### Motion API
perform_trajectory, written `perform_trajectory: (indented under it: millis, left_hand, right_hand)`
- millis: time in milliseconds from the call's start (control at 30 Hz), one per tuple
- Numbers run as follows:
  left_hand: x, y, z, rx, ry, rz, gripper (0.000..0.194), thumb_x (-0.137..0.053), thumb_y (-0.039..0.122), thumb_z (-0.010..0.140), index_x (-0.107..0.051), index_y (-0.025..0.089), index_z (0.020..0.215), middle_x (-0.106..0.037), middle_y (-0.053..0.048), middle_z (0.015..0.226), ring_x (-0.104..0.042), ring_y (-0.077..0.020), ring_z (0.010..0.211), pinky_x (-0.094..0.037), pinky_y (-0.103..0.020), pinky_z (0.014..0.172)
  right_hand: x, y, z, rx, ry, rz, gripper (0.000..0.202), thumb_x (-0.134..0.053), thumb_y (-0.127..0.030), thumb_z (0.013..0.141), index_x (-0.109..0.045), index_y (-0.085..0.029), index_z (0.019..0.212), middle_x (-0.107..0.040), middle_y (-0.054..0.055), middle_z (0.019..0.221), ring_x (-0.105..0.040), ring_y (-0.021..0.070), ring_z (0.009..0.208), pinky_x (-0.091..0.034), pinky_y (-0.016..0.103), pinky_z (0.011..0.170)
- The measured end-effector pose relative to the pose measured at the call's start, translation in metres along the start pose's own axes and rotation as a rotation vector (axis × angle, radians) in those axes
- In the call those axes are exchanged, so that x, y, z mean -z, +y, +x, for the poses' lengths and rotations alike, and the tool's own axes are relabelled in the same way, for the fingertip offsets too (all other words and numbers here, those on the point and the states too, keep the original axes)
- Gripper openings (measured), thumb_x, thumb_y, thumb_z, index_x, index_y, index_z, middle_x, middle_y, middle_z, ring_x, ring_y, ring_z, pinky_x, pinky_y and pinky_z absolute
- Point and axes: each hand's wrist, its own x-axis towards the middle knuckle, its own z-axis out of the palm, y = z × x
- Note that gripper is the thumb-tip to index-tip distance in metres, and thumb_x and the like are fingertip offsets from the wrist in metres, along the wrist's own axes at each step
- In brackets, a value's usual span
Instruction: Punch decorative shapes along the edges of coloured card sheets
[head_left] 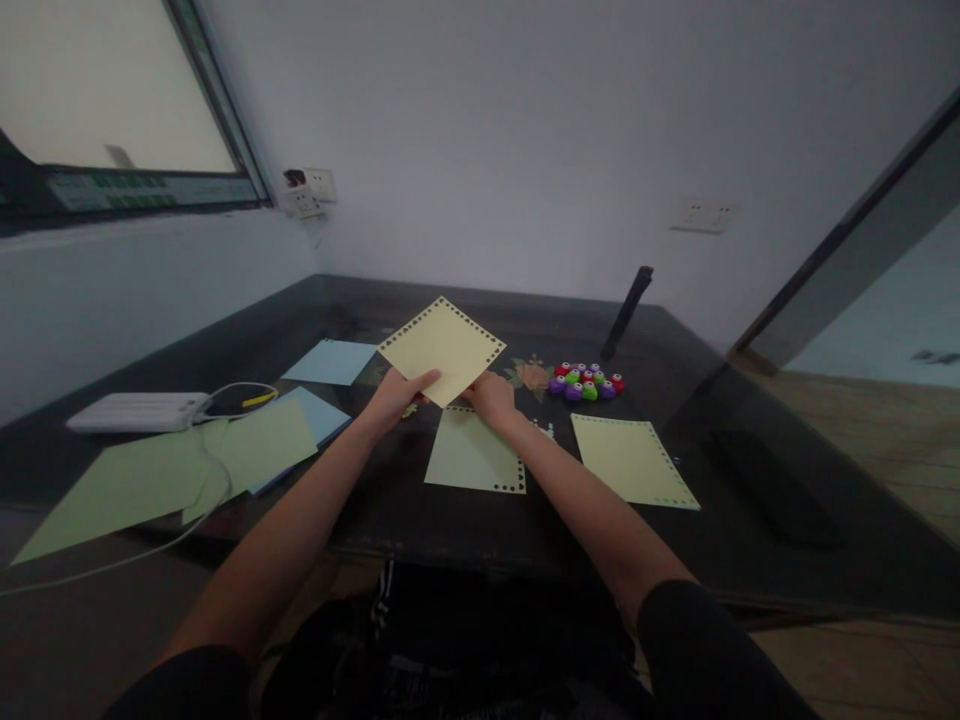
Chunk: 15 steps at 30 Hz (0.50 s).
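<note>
A pale yellow sheet of paper with punched shapes along its edges is raised above the table, one corner pointing toward me. My left hand grips its lower left edge, thumb on top. Close to the lower right edge, my right hand is closed with curled fingers on the sheet; its fingertips are partly hidden. Beneath the hands lies a pale green sheet with holes along several edges. Another punched yellow sheet lies to the right. Several small red, green and purple craft punches stand grouped behind it.
At left, green sheets and blue sheets lie near a white power bank with a cable. A black upright stick-like object stands at the back right. A dark flat object lies on the dark table.
</note>
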Motion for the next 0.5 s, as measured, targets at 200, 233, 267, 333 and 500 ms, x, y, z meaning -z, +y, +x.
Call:
perform_trajectory:
  millis: [200,233,267,333,500]
  left_hand:
    - [-0.002,0.000,-0.002,-0.026,-0.037,0.038,0.047,-0.073,0.034,0.066,-0.060,0.013,0.106,-0.068,-0.012,0.100,-0.062,-0.0155,0.067,-0.043,-0.022,0.047]
    - [-0.002,0.000,-0.002,-0.019,-0.044,0.053,0.045,-0.073,0.034,0.066,-0.061,0.013,0.104,-0.068,-0.011,0.098,-0.061,-0.0151,0.065,-0.043,-0.022,0.047]
    - [-0.003,0.000,-0.002,-0.006,-0.049,0.072,0.043,-0.073,0.034,0.066,-0.062,0.013,0.102,-0.068,-0.011,0.095,-0.060,-0.0147,0.063,-0.042,-0.022,0.046]
    - [-0.003,0.000,-0.003,0.019,-0.051,0.106,0.040,-0.074,0.034,0.066,-0.063,0.012,0.097,-0.069,-0.011,0.090,-0.059,-0.0140,0.059,-0.041,-0.023,0.045]
    - [-0.005,0.002,-0.005,0.021,-0.049,0.110,0.038,-0.075,0.033,0.064,-0.063,0.012,0.094,-0.069,-0.011,0.088,-0.059,-0.0151,0.059,-0.041,-0.024,0.045]
  right_hand:
    - [-0.009,-0.008,0.003,0.056,0.021,-0.118,0.028,-0.054,-0.029,0.084,-0.067,-0.015,0.105,-0.069,0.018,0.101,-0.065,0.0300,0.094,-0.049,0.037,0.078]
    - [-0.011,-0.009,0.004,0.063,0.026,-0.113,0.028,-0.054,-0.028,0.084,-0.067,-0.016,0.107,-0.069,0.017,0.102,-0.064,0.0301,0.096,-0.049,0.037,0.079]
    - [-0.012,-0.009,0.005,0.073,0.031,-0.109,0.029,-0.053,-0.027,0.085,-0.066,-0.018,0.109,-0.069,0.016,0.104,-0.063,0.0302,0.099,-0.048,0.038,0.081]
    - [-0.014,-0.010,0.006,0.096,0.039,-0.098,0.032,-0.051,-0.025,0.086,-0.063,-0.020,0.115,-0.067,0.014,0.111,-0.060,0.0298,0.106,-0.047,0.038,0.085]
    - [-0.007,0.001,0.000,0.084,0.032,-0.070,0.032,-0.056,-0.026,0.083,-0.064,-0.016,0.112,-0.067,0.017,0.109,-0.062,0.0303,0.100,-0.048,0.037,0.080]
